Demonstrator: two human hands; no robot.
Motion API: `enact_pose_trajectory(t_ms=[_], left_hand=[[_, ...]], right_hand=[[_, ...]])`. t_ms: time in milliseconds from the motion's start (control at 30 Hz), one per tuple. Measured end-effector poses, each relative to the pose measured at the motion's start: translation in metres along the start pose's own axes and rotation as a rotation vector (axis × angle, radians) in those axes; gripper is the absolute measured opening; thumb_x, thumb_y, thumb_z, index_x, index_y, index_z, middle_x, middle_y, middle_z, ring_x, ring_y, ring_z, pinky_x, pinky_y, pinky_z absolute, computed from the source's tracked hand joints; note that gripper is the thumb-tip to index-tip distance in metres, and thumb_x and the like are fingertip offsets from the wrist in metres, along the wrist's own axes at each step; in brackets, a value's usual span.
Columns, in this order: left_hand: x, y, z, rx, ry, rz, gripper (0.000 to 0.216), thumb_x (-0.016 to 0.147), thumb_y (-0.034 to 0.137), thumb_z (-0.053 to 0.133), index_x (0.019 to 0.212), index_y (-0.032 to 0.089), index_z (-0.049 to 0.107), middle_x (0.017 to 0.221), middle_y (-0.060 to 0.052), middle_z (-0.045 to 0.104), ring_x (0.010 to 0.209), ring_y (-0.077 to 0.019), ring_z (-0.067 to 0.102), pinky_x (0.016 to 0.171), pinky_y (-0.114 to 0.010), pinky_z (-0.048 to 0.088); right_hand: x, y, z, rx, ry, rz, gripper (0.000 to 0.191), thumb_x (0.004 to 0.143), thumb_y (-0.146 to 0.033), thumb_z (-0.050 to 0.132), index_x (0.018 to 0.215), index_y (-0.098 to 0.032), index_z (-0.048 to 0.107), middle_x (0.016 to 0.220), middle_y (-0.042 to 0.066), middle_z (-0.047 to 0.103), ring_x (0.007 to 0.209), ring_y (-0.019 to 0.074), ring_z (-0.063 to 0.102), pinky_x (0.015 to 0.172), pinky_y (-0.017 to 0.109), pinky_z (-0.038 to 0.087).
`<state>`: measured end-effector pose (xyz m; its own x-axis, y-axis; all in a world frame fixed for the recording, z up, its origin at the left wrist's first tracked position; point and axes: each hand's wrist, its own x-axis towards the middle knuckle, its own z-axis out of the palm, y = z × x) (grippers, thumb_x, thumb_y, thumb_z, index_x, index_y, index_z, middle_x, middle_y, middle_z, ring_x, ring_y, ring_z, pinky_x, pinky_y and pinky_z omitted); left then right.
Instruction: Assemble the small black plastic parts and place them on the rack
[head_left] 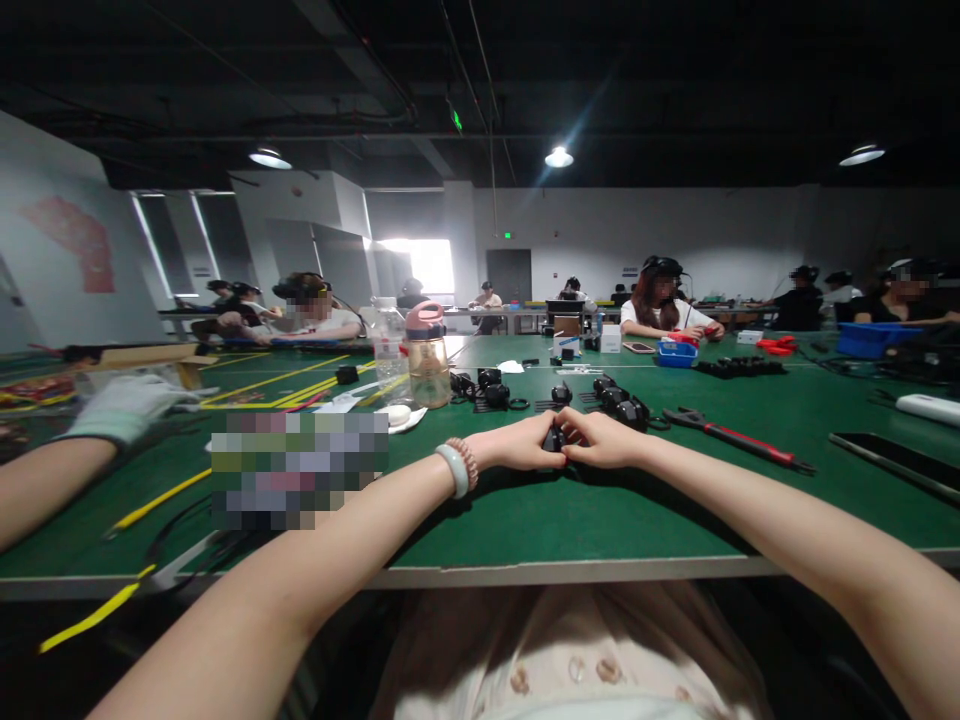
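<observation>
Close together over the green table [480, 520], both hands grip one small black part [553, 438], mostly hidden by the fingers. My left hand [521, 442] is closed on its left side, with a pale bangle and a beaded bracelet at the wrist. From the right, my right hand [600, 438] pinches the same part with thumb and fingers. Its exact kind cannot be made out. Just beyond the hands lie several black round-bodied parts [622, 402], with another group [489, 388] farther left.
Red-handled pliers [739, 440] and a phone [892, 462] lie at right. A bottle [427, 360] stands at left behind a white round item [397, 414]. A co-worker's gloved hand [124, 408] is at far left. A blue bin [677, 354] sits farther back, near another seated person.
</observation>
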<state>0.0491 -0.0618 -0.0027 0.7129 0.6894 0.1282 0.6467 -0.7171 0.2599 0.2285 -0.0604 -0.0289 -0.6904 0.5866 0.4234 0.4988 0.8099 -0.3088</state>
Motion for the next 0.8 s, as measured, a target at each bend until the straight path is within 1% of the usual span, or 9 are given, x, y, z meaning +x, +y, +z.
enact_pose_trajectory(t_ms=[233,500,800], left_hand=[[-0.0004,0.0004,-0.0008,-0.008,-0.012,0.007,0.051,0.064,0.045,0.053,0.103,0.014,0.04,0.098,-0.007,0.052,0.083,-0.018,0.051,0.072,-0.027,0.039],[-0.0007,0.0029,-0.0023,-0.006,-0.021,-0.006,0.051,0.064,0.043,0.053,0.104,0.015,0.039,0.102,-0.007,0.051,0.087,-0.0191,0.05,0.075,-0.027,0.038],[-0.0011,0.0026,-0.0017,-0.01,-0.016,-0.003,0.049,0.064,0.044,0.053,0.102,0.016,0.04,0.099,-0.006,0.052,0.084,-0.0184,0.051,0.072,-0.026,0.038]], right_hand=[[0.0009,0.0018,-0.0004,0.0,-0.012,-0.002,0.033,0.07,-0.025,0.049,0.101,-0.017,0.041,0.084,0.004,0.061,0.074,0.0149,0.057,0.065,0.026,0.042],[0.0014,0.0031,-0.001,0.025,-0.02,-0.01,0.034,0.07,-0.026,0.05,0.102,-0.018,0.041,0.083,0.004,0.061,0.072,0.0145,0.057,0.064,0.026,0.042],[0.0004,0.0028,-0.0006,0.031,-0.025,-0.007,0.034,0.072,-0.026,0.049,0.103,-0.017,0.04,0.085,0.005,0.061,0.074,0.0147,0.057,0.065,0.026,0.042]])
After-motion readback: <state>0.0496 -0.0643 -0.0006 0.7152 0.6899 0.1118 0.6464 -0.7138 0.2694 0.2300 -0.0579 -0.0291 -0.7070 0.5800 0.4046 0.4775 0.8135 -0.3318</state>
